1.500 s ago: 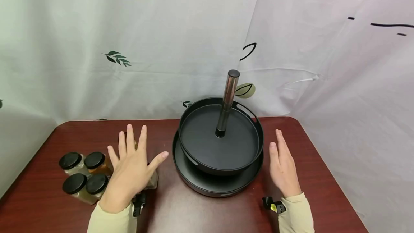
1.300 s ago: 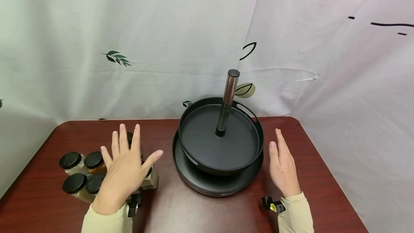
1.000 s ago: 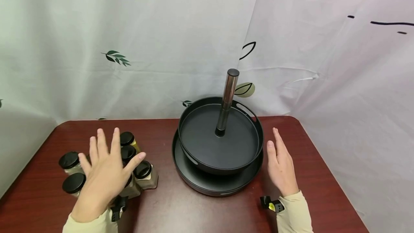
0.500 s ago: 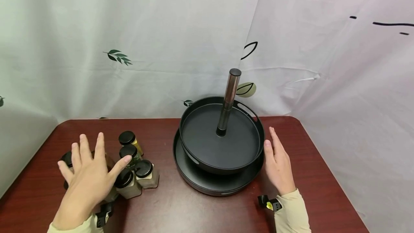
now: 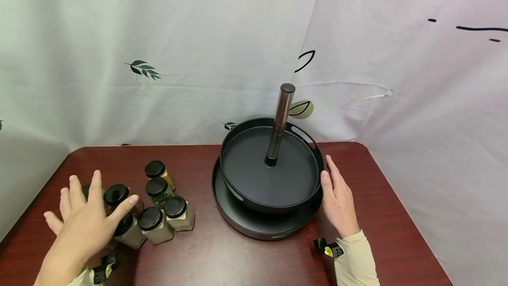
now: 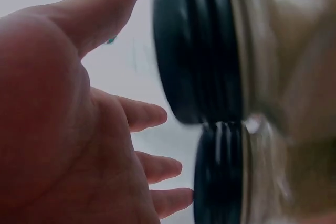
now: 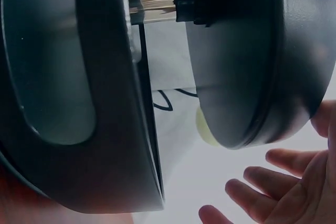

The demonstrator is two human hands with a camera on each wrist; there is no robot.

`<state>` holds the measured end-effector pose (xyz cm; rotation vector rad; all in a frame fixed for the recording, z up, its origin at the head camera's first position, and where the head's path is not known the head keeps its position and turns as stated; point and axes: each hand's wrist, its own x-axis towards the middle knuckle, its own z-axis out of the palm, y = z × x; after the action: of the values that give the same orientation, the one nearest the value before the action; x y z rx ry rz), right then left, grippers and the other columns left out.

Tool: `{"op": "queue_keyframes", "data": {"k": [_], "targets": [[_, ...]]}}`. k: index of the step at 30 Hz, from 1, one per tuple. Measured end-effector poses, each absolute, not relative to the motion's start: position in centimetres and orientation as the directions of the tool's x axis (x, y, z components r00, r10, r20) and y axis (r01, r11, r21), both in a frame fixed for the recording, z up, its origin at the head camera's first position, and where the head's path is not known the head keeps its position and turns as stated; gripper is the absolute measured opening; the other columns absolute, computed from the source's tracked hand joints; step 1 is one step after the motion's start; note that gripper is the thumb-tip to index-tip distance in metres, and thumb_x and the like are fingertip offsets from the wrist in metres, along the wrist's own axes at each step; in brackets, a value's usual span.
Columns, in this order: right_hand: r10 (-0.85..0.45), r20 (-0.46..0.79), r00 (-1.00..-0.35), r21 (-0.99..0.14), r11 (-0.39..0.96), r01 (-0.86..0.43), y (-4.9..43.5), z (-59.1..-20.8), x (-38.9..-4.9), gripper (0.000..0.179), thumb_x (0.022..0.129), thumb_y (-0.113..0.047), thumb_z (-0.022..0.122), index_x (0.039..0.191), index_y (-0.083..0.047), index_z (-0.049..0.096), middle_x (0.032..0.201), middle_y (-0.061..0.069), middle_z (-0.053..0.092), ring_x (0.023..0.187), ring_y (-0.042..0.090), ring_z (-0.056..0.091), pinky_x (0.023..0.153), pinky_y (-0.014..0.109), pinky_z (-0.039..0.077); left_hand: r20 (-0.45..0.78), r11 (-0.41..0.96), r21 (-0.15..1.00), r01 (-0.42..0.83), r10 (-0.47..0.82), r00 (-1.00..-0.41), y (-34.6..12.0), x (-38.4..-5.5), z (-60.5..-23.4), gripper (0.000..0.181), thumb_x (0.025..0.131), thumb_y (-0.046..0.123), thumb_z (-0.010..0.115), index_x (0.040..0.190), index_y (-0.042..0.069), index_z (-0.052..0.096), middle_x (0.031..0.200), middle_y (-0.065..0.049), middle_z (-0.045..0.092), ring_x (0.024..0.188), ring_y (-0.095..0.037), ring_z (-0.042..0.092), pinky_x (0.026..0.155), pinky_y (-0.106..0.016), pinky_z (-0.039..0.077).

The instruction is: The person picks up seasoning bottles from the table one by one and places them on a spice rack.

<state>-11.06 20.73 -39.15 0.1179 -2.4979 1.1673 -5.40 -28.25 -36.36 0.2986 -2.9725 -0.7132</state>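
Observation:
My left hand (image 5: 85, 225) hovers over the spice jars at the left, fingers spread, holding nothing. Beneath and beside it are jars with black lids (image 5: 116, 194), some partly hidden by the hand. Two lids (image 6: 197, 51) show close in front of the palm in the left wrist view. A black two-tier tray stand is at the middle, its upper tray (image 5: 246, 162) above a wider lower tray (image 5: 254, 228). My right hand (image 5: 339, 206) is at the upper tray's right edge, thumb and fingers extended; in the right wrist view its fingers (image 7: 257, 182) reach past the tray's side.
A metal pole (image 5: 281, 114) rises from the upper tray. Several more jars, one with yellow contents (image 5: 168, 180), stand between the left hand and the stand. The brown table (image 5: 198, 259) ends at a pale printed curtain (image 5: 198, 34) behind.
My left hand has moved left and toward the near side across the jars, uncovering several of them. The right hand has shifted left, closer to the upper tray. The tray stand has stayed put.

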Motion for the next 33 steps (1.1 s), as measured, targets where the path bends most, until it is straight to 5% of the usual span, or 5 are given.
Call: {"op": "queue_keyframes", "data": {"k": [6,12,17,25,33], "targets": [[0.085,0.363,-0.928,-0.737,0.635,-0.230,20.7,-39.2,-11.0,0.048,0.110,-0.026,0.041,0.157,-0.015,0.037,0.160,0.003,0.037,0.144,0.026,0.038,0.114,0.048,0.033,-0.059,0.849,0.478,-0.226,-0.225,-0.973,-29.8,-5.4,-36.9,0.105,0.100,0.060,0.048,0.155,0.000,-0.019,0.147,-0.042,-0.032,0.133,-0.067,-0.024,0.093,-0.085,-0.016],[0.089,0.374,-0.923,-0.735,0.635,-0.236,20.6,-39.3,-11.1,0.047,0.110,-0.025,0.042,0.156,-0.015,0.039,0.159,0.004,0.038,0.144,0.025,0.039,0.115,0.043,0.032,-0.108,0.843,0.484,-0.235,-0.209,-0.972,-30.8,-5.8,-37.2,0.108,0.100,0.059,0.051,0.154,-0.002,-0.020,0.146,-0.046,-0.027,0.128,-0.077,-0.003,0.093,-0.087,0.009],[0.093,0.380,-0.920,-0.735,0.635,-0.239,20.7,-39.3,-11.2,0.047,0.110,-0.025,0.042,0.156,-0.014,0.040,0.158,0.005,0.039,0.143,0.025,0.040,0.115,0.042,0.032,-0.127,0.851,0.468,-0.237,-0.201,-0.971,-31.5,-5.9,-37.7,0.111,0.099,0.059,0.052,0.152,-0.005,-0.022,0.146,-0.047,-0.027,0.131,-0.073,-0.003,0.085,-0.085,0.025],[0.090,0.375,-0.923,-0.740,0.629,-0.239,20.7,-39.4,-11.1,0.047,0.110,-0.025,0.041,0.156,-0.014,0.039,0.159,0.004,0.038,0.144,0.025,0.039,0.115,0.045,0.033,-0.095,0.837,0.484,-0.254,-0.239,-0.966,-32.4,-6.2,-38.4,0.100,0.104,0.055,0.043,0.153,-0.009,-0.015,0.148,-0.049,-0.016,0.136,-0.068,-0.005,0.095,-0.083,0.019],[0.088,0.379,-0.921,-0.740,0.626,-0.244,20.6,-39.3,-11.1,0.047,0.110,-0.025,0.041,0.156,-0.013,0.039,0.158,0.007,0.039,0.144,0.026,0.039,0.115,0.046,0.032,-0.081,0.816,0.513,-0.266,-0.263,-0.961,-32.9,-6.5,-38.7,0.093,0.106,0.051,0.041,0.153,-0.011,-0.010,0.151,-0.048,-0.006,0.134,-0.068,0.007,0.096,-0.081,0.020]]}}
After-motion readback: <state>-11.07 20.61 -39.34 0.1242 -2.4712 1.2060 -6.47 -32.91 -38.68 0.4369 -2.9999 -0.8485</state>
